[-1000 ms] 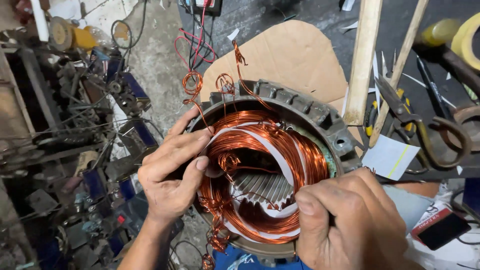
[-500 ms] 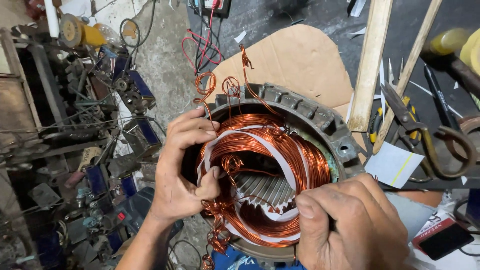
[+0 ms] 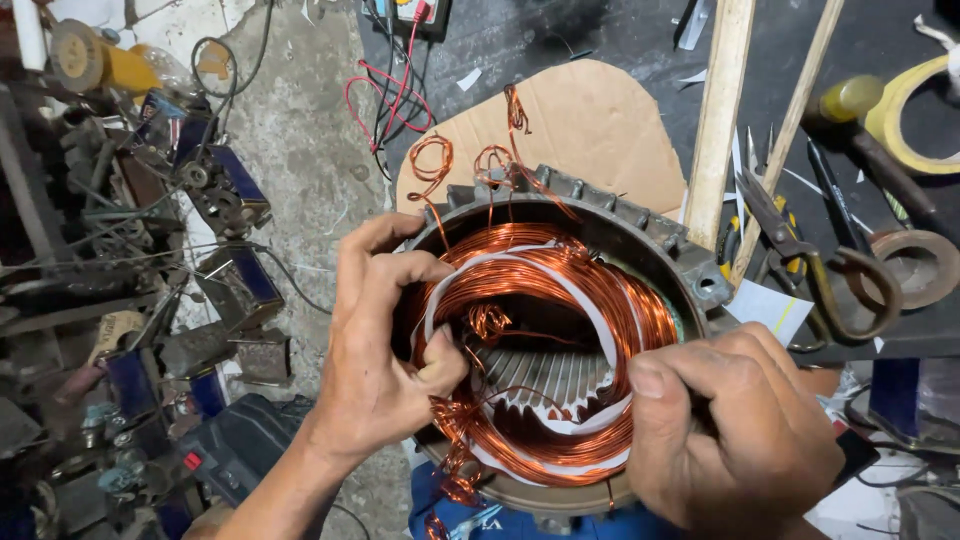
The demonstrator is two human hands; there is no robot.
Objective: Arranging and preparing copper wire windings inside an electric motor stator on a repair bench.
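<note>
Item: round grey metal motor stator housing [image 3: 640, 235], lying open-face up on a cluttered workbench, over a brown cardboard sheet [image 3: 590, 125].

Contents: bright copper wire coils [image 3: 600, 295] seated round the bore, white insulation strips between them; loose twisted lead ends stand up at the far rim, untied.

Left hand [image 3: 375, 365]: fingers curled over the near-left rim, thumb pinching a strand of coil.

Right hand [image 3: 735, 435]: closed into a fist on the right rim; whether it grips wire I cannot tell.

Progress, by my reckoning: coils inserted; shaping, lacing and lead connection remain.

Change: half a second back the left hand sat higher; thumb now pressed inward.

Nearby: dark steel scissors [image 3: 800, 250], two wooden slats [image 3: 720, 110].
</note>
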